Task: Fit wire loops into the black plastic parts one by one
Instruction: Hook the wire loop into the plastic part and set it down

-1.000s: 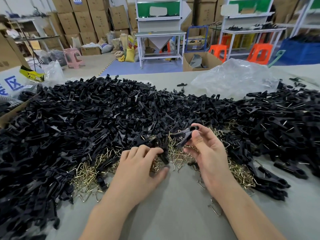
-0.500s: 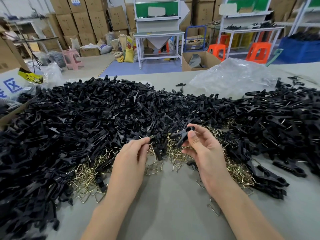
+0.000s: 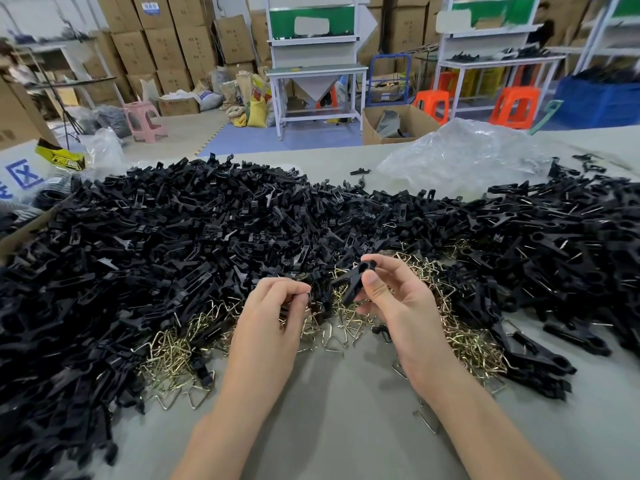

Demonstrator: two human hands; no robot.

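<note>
Black plastic parts (image 3: 173, 254): a large heap behind and on both sides of the wire loops (image 3: 173, 351).
Wire loops: a tangled pile beneath my hands.
Right hand (image 3: 398, 306): pinches one black part (image 3: 351, 282) above the loops.
Left hand (image 3: 273, 313): fingertips curled just over the loops; I cannot tell whether they hold one.
Risk: tangled loops may snag, so several lift at once.

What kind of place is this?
Probably a factory assembly workshop: stacked cardboard boxes at the back, white workbenches beyond, and a heap of black plastic parts covering the table.

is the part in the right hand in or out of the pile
Out: right hand holds the black part up above the wire loops.
</note>
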